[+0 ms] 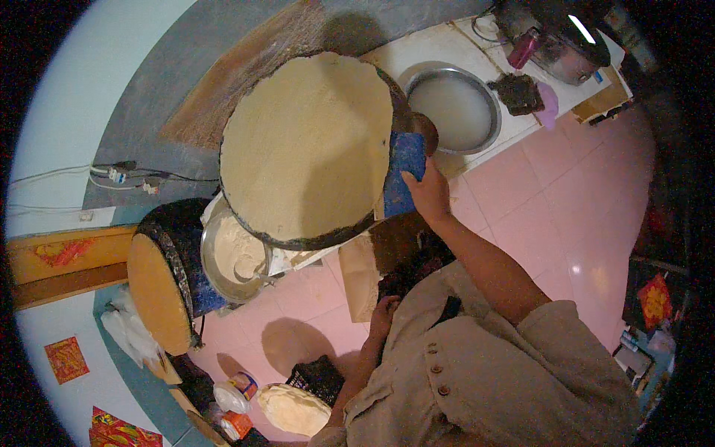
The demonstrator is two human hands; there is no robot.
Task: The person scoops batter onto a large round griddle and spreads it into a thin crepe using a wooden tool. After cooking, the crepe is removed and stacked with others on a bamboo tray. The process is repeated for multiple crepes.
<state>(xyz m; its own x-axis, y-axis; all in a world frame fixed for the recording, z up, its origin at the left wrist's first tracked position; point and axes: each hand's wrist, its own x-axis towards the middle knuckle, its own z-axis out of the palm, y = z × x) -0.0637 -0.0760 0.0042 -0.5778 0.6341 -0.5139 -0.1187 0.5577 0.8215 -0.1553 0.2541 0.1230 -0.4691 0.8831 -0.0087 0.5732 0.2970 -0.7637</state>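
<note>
My right hand [431, 193] is at the right side of a large round griddle [313, 246]. Its thumb lies over the blue housing [403, 146] there, while the fingers go past the outer edge and are partly hidden. A thin pale sheet of batter or crepe [290, 151] covers nearly the whole griddle top, with a slightly ragged rim. Shadows fall across it. Low beside my lap, my left hand [384, 313] looks curled; whether it holds anything cannot be seen. Close behind the blue housing is a round brown object [425, 131], partly covered.
A metal basin [455, 109] of cloudy liquid stands behind the griddle. To its left, a metal bowl [234, 262] contains pale flour and a scoop. A second griddle [159, 296] stands far left. Stacked flatbreads [296, 410] sit near a black crate [317, 380]. Cables [151, 173] run along the wall.
</note>
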